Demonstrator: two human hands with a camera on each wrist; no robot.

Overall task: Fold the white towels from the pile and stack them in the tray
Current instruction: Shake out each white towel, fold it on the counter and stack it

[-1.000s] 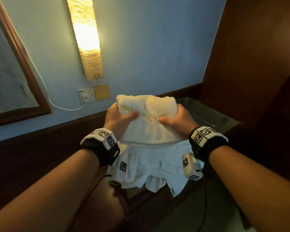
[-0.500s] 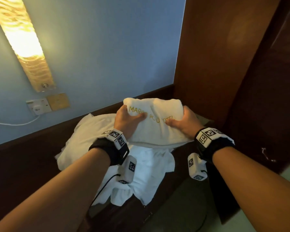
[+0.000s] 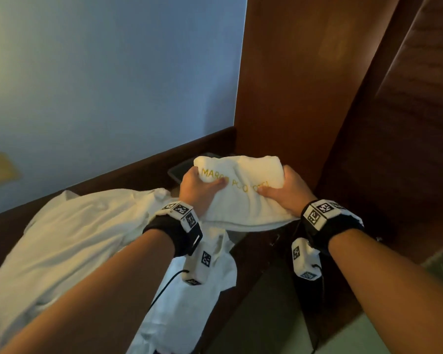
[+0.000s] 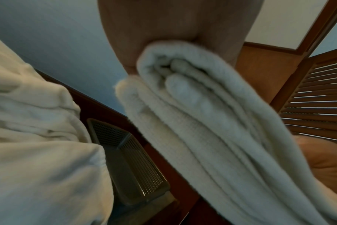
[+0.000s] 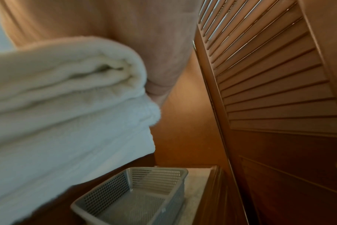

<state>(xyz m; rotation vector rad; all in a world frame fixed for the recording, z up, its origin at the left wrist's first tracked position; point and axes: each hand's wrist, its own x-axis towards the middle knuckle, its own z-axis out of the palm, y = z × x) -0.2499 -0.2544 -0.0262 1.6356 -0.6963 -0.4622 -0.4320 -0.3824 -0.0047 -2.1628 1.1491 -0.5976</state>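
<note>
A folded white towel [image 3: 243, 198] with gold lettering is held in the air between both hands. My left hand [image 3: 197, 191] grips its left end, thumb on top. My right hand [image 3: 289, 192] grips its right end the same way. The folded layers show edge-on in the left wrist view [image 4: 212, 129] and in the right wrist view [image 5: 67, 91]. Below and beyond the towel stands the grey perforated tray [image 5: 137, 196], with nothing visible inside it; a corner of it shows in the head view [image 3: 179, 171] and a side in the left wrist view [image 4: 129, 159]. The pile of unfolded white towels [image 3: 69, 241] lies to the left.
The tray sits on a light surface [image 5: 198, 182] in the corner of a dark wooden counter [image 3: 261, 254]. A brown wooden panel [image 3: 304, 85] and a louvred door [image 5: 269, 76] stand close on the right. A blue wall [image 3: 113, 85] runs behind.
Both hands have carried the folded towel to the right, away from the pile and over toward the tray in the corner. The grip on the towel is unchanged.
</note>
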